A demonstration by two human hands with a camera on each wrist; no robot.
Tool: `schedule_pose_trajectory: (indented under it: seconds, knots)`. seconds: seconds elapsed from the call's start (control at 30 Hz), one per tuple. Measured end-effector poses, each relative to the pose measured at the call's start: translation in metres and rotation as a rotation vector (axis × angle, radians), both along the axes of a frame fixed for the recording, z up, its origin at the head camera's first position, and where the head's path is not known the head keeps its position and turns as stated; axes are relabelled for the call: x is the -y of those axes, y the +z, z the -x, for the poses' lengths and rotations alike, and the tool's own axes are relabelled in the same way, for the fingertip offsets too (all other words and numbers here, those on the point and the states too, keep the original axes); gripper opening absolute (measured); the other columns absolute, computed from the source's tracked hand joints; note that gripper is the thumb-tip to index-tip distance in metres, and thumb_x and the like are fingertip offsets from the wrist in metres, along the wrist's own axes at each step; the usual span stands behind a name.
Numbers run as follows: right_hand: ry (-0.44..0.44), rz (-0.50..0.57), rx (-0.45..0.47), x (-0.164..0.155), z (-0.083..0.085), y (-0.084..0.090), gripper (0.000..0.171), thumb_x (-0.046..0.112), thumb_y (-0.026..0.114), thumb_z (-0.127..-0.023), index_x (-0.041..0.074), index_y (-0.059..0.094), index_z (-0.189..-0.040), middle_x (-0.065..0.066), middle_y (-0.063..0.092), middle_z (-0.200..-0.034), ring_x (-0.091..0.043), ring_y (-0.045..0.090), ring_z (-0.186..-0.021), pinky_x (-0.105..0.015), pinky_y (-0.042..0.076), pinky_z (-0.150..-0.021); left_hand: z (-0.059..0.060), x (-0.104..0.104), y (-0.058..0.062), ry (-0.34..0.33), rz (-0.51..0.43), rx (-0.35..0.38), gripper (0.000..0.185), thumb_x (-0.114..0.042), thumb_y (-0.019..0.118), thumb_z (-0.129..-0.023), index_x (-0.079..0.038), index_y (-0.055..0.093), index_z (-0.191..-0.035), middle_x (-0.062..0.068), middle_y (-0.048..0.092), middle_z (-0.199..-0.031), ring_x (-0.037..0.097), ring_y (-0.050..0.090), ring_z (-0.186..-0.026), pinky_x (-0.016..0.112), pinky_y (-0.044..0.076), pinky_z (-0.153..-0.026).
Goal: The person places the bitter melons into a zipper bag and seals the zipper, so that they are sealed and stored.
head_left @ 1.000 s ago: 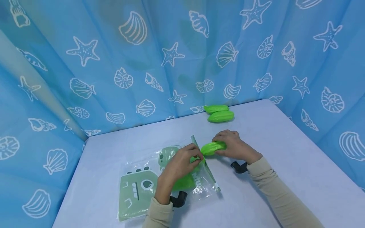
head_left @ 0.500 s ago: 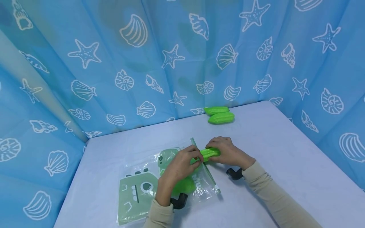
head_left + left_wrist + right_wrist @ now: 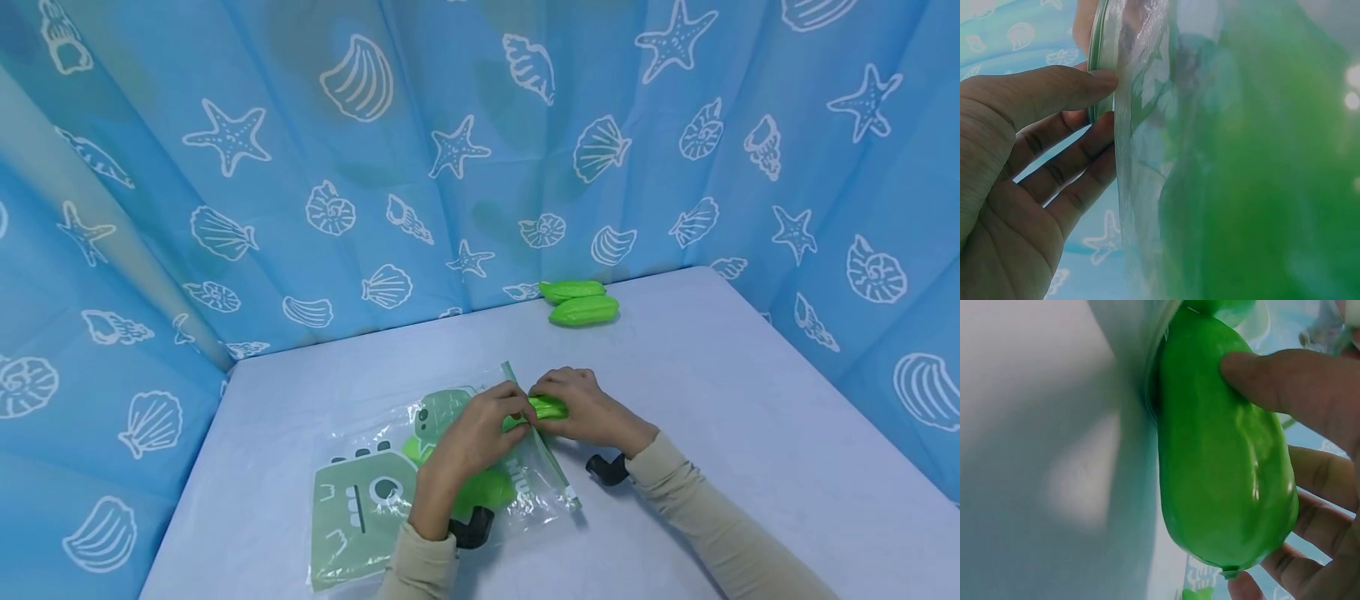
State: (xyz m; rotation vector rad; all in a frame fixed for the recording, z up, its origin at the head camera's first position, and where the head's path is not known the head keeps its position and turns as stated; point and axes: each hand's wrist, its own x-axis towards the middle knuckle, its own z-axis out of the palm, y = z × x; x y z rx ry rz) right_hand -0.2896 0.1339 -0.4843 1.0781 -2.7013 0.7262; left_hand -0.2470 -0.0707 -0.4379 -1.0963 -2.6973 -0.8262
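Further into the bag mouth the green pepper (image 3: 546, 407) has been pushed since a second ago, and less of it is now seen outside; it is gripped by the right hand (image 3: 585, 410), thumb pressed on its side; the zip edge of the clear dinosaur bag (image 3: 375, 492) is pinched and held up by the left hand (image 3: 480, 429); another green piece is already seen inside; a snag on the zip strip (image 3: 540, 437) may be risked if the mouth sags; two more peppers (image 3: 581, 302) are left by the curtain (image 3: 450, 167).
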Motion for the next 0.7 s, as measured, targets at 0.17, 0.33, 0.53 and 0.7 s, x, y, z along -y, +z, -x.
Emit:
schedule_pose_trajectory:
  seconds: [0.17, 0.33, 0.53, 0.7]
  knots:
    - [0.002, 0.012, -0.016, 0.004, -0.003, -0.002, 0.03, 0.031, 0.069, -0.08, 0.024, 0.063, -0.108, 0.009, 0.056, -0.106, -0.009, 0.047, -0.093, -0.042, 0.03, -0.084, 0.0, -0.001, 0.0, 0.001, 0.003, 0.009, 0.008, -0.011, 0.068, -0.083, -0.017, 0.067, -0.088, -0.008, 0.055, -0.096, 0.008, 0.057, -0.085, 0.02, 0.049, -0.074]
    - [-0.008, -0.001, -0.021, 0.009, -0.005, -0.004, 0.032, 0.03, 0.069, -0.08, 0.022, 0.063, -0.11, 0.009, 0.055, -0.109, -0.011, 0.048, -0.098, -0.044, 0.03, -0.088, 0.0, -0.002, -0.002, 0.006, 0.005, 0.01, 0.008, -0.011, 0.068, -0.083, -0.017, 0.067, -0.088, -0.008, 0.055, -0.097, 0.007, 0.056, -0.085, 0.017, 0.047, -0.074]
    - [-0.018, -0.018, -0.045, 0.013, -0.006, -0.007, 0.035, 0.021, 0.071, -0.076, 0.018, 0.063, -0.11, 0.004, 0.056, -0.111, -0.017, 0.048, -0.108, -0.046, 0.03, -0.092, 0.0, -0.004, -0.002, 0.015, 0.023, 0.022, 0.008, -0.012, 0.068, -0.082, -0.018, 0.067, -0.087, -0.009, 0.055, -0.098, 0.005, 0.056, -0.086, 0.016, 0.046, -0.075]
    - [-0.023, -0.006, -0.037, 0.015, -0.008, -0.008, 0.039, 0.012, 0.072, -0.071, 0.018, 0.062, -0.109, 0.005, 0.055, -0.111, -0.017, 0.048, -0.108, -0.046, 0.03, -0.091, -0.001, -0.005, -0.003, 0.01, 0.024, 0.031, 0.008, -0.012, 0.068, -0.083, -0.018, 0.067, -0.088, -0.008, 0.055, -0.099, 0.006, 0.056, -0.087, 0.016, 0.046, -0.075]
